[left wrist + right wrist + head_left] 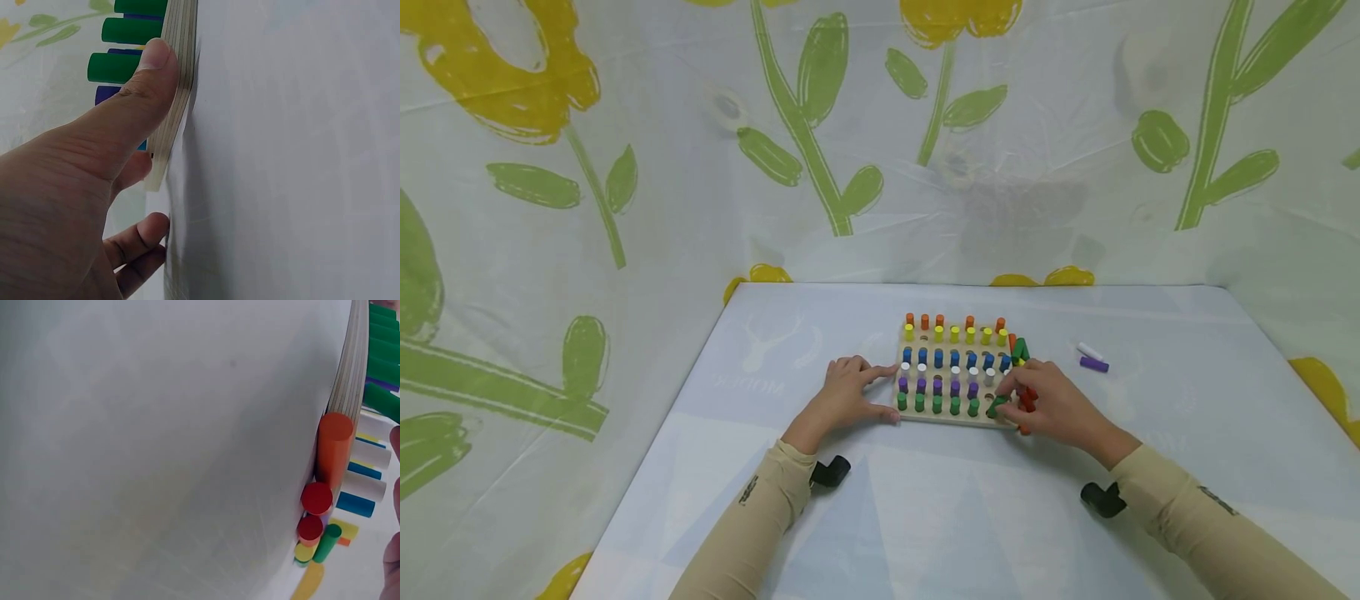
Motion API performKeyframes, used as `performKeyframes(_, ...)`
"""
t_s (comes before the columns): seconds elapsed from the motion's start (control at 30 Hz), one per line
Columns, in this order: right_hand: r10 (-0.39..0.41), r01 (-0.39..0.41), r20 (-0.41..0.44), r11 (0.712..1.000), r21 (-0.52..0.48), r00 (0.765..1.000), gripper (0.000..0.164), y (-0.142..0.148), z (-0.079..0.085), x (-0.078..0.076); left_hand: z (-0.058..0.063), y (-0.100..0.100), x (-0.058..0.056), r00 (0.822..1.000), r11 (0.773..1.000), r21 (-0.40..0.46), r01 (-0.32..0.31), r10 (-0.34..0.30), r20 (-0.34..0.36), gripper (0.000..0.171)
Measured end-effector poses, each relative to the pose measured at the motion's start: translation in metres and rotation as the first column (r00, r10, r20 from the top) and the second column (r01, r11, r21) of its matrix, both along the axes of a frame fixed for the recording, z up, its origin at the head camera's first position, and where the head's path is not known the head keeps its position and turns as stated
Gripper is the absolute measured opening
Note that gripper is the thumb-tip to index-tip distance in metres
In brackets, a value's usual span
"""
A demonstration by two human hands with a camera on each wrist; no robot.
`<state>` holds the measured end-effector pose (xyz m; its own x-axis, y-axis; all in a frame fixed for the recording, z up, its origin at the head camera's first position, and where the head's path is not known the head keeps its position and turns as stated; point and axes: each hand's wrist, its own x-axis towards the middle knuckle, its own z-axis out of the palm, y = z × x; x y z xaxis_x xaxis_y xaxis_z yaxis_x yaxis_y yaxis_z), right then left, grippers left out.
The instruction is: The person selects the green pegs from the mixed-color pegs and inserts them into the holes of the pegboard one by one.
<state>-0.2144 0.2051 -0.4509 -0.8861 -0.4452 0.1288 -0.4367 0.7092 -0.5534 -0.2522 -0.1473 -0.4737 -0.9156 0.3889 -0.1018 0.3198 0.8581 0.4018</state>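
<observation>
A wooden pegboard (pixel 955 421) lies on the table, set with upright pegs in rows of orange, yellow, blue, white, purple and green. My left hand (pixel 838 392) rests at its left side, thumb and index finger spread apart. In the left wrist view, the left thumb (pixel 147 78) presses the layered edge of the board (pixel 181 69) near the green pegs. With thumb and fingertips my right hand (pixel 1060 404) pinches a green peg (pixel 997 407), tilted over the right end of the front row. That peg (pixel 380 401) shows leaning in the right wrist view, its far end hidden.
Along the board's right side loose pegs are gathered, including an orange peg (pixel 335 447), a red peg (pixel 316 498) and a green peg (pixel 327 544). Farther right on the table lie a white peg (pixel 1090 351) and a purple peg (pixel 1094 364). A flowered sheet (pixel 880 167) hangs behind.
</observation>
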Motion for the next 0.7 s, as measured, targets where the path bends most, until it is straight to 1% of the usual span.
performKeyframes(0.17, 0.006, -0.006, 0.0, 1.0, 0.001, 1.0, 0.018, -0.001, 0.001, 0.001, 0.0, 0.0, 0.0, 1.0, 1.0, -0.01, -0.005, 0.005, 0.003, 0.09)
performKeyframes(0.4, 0.022, -0.022, -0.03, 1.0, 0.011, 0.999, 0.023, 0.001, 0.001, 0.002, 0.0, 0.0, 0.0, 1.0, 1.0, 0.001, -0.003, 0.003, 0.001, 0.09)
performKeyframes(0.7, -0.015, 0.016, -0.06, 1.0, 0.01, 0.998, 0.024, 0.013, -0.003, 0.0, 0.001, -0.001, 0.001, 1.0, 1.0, 0.017, 0.005, -0.005, -0.006, 0.09)
